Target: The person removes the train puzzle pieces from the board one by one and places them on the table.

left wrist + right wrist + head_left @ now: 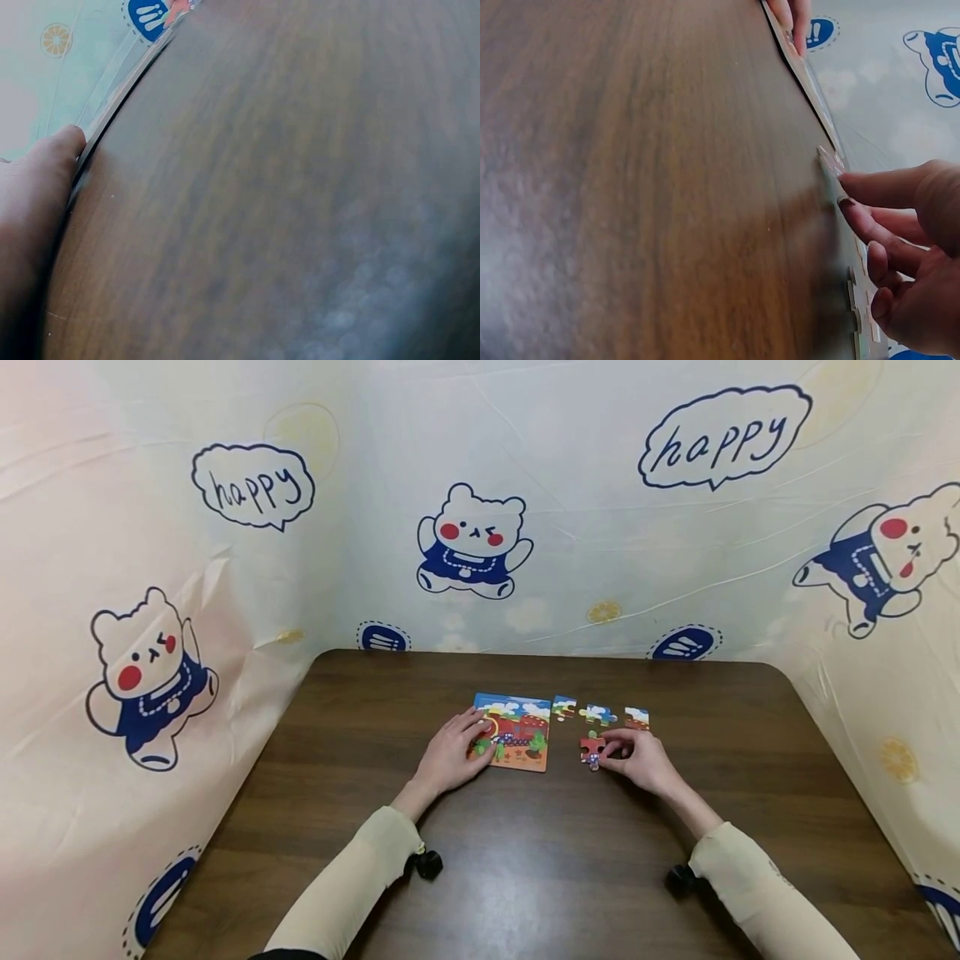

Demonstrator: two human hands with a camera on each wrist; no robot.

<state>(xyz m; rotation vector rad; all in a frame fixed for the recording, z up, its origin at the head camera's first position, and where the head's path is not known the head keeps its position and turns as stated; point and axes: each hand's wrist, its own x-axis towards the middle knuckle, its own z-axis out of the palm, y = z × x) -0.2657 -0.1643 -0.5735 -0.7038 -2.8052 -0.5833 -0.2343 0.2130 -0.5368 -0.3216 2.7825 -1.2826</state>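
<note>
My left hand (452, 753) rests on the left side of a colourful picture puzzle board (525, 753), fingers spread over it and thumb near its lower left corner. The board shows a red building, green plants and orange ground. In the right hand (643, 762), thumb and fingers pinch a mostly red jigsaw piece (590, 747) just right of the board. That piece looks tilted off the table in the right wrist view. The left wrist view shows only the left thumb (45, 172) at the table's surface line; the other fingers are out of sight there.
Behind the held piece, three more jigsaw pieces lie in a row: a left one (564, 707), a middle one (598, 715) and a right one (637, 718). The brown wooden table (510, 852) is bordered by a printed curtain (585, 560) at the back and sides.
</note>
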